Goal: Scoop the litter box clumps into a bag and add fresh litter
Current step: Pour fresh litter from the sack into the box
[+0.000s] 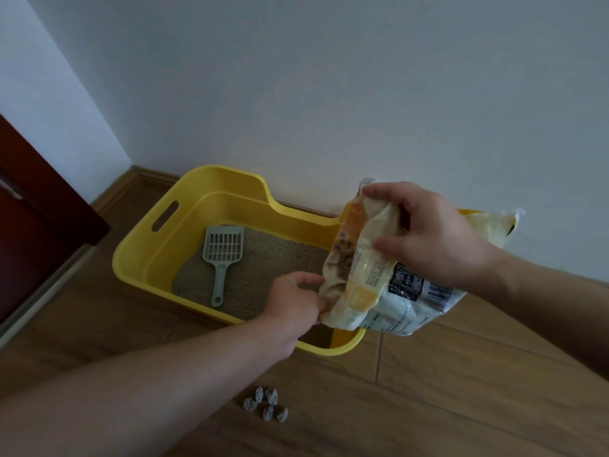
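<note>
On the wood floor (428,374), by the white wall (329,77), a yellow litter box (138,258) is set down. Sandy litter (263,272) is spread flat inside it. A grey scoop (221,258) is laid on the litter at the box's 9 o'clock side, with its handle pointed to 6 o'clock. A printed litter bag (379,285) is held over the 3 o'clock end of the box. Its top is gripped by the right hand (425,235), with the fingers closed on the crumpled plastic. Its low corner is pinched by the left hand (296,301). Five small grey clumps (265,404) are left on the floor at 6 o'clock from the box, well apart from it.
</note>
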Tool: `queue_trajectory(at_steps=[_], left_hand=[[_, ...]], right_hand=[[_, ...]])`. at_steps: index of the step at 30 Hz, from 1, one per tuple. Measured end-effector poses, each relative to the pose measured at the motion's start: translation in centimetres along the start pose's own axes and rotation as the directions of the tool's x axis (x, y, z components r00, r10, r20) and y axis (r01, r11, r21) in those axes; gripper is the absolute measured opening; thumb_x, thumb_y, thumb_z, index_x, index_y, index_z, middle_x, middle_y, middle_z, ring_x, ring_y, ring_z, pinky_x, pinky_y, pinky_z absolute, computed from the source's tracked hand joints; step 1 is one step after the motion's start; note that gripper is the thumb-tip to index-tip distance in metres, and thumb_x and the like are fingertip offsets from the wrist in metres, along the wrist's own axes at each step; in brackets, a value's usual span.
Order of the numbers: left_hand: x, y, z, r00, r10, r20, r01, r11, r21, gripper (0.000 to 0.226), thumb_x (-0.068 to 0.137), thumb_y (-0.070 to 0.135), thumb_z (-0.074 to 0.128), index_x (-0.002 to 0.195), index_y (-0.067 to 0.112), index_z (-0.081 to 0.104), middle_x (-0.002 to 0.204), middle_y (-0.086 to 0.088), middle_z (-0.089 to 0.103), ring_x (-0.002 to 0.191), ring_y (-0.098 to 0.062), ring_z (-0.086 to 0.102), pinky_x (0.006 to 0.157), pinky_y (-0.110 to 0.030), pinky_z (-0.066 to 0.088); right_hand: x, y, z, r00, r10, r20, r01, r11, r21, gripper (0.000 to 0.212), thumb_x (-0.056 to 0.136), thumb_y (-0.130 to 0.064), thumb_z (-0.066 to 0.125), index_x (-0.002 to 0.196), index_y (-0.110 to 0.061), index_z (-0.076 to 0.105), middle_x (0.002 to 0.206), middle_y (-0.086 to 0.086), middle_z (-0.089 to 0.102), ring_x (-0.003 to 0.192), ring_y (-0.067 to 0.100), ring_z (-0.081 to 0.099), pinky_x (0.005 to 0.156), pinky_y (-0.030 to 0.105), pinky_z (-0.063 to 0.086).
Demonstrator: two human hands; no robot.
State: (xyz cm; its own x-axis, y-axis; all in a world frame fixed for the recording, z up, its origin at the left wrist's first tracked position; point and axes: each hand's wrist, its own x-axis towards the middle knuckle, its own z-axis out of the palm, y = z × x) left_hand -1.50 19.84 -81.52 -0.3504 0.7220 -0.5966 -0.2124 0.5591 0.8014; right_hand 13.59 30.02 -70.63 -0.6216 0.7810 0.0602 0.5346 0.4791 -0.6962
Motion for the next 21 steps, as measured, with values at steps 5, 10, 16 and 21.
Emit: queue_trajectory(at_steps=[5, 10, 16, 21], left_hand=[[0.2, 0.3, 0.2, 0.998, -0.059, 0.017, 0.058, 0.998, 0.025, 0.025, 0.090, -0.006, 0.062, 0.100, 0.015, 0.070, 0.101, -0.008, 0.074, 0.094, -0.024, 0.072, 0.076, -0.038, 0.063], [0.1, 0.9, 0.5, 0.992, -0.114, 0.045, 0.112, 0.993, 0.038, 0.031, 0.090, -0.016, 0.053, 0.087, 0.012, 0.068, 0.096, -0.013, 0.070, 0.097, -0.032, 0.069, 0.083, -0.045, 0.060], [0.4, 1.2, 0.8, 0.985, -0.172, 0.012, 0.172, 0.985, 0.027, 0.046, 0.087, -0.022, 0.051, 0.124, 0.004, 0.059, 0.097, -0.013, 0.060, 0.104, -0.035, 0.064, 0.084, -0.046, 0.059], [0.0, 1.4, 0.8, 0.988, -0.152, 0.023, 0.152, 0.988, 0.019, 0.035, 0.087, -0.021, 0.051, 0.082, 0.012, 0.062, 0.088, -0.010, 0.063, 0.096, -0.032, 0.067, 0.085, -0.046, 0.059]], right_hand=[[0.2, -0.1, 0.5, 1.000, 0.003, 0.012, -0.002, 0.998, -0.067, 0.068, 0.078, -0.003, 0.071, 0.139, -0.027, 0.050, 0.136, -0.013, 0.052, 0.119, -0.001, 0.048, 0.096, 0.009, 0.040], [0.4, 0.4, 1.0, 1.000, 0.005, 0.023, -0.002, 0.994, -0.113, 0.066, 0.079, -0.004, 0.070, 0.138, -0.027, 0.051, 0.117, -0.017, 0.049, 0.097, -0.013, 0.040, 0.069, -0.011, 0.030], [0.5, 0.8, 1.0, 1.000, 0.012, 0.026, -0.009, 0.993, -0.116, 0.066, 0.079, -0.003, 0.070, 0.138, -0.026, 0.051, 0.116, -0.017, 0.048, 0.100, -0.005, 0.045, 0.068, -0.009, 0.032], [0.5, 1.1, 0.9, 1.000, 0.012, 0.021, -0.010, 0.996, -0.092, 0.068, 0.077, -0.002, 0.071, 0.138, -0.026, 0.051, 0.122, -0.015, 0.052, 0.104, -0.006, 0.047, 0.080, -0.004, 0.036]])
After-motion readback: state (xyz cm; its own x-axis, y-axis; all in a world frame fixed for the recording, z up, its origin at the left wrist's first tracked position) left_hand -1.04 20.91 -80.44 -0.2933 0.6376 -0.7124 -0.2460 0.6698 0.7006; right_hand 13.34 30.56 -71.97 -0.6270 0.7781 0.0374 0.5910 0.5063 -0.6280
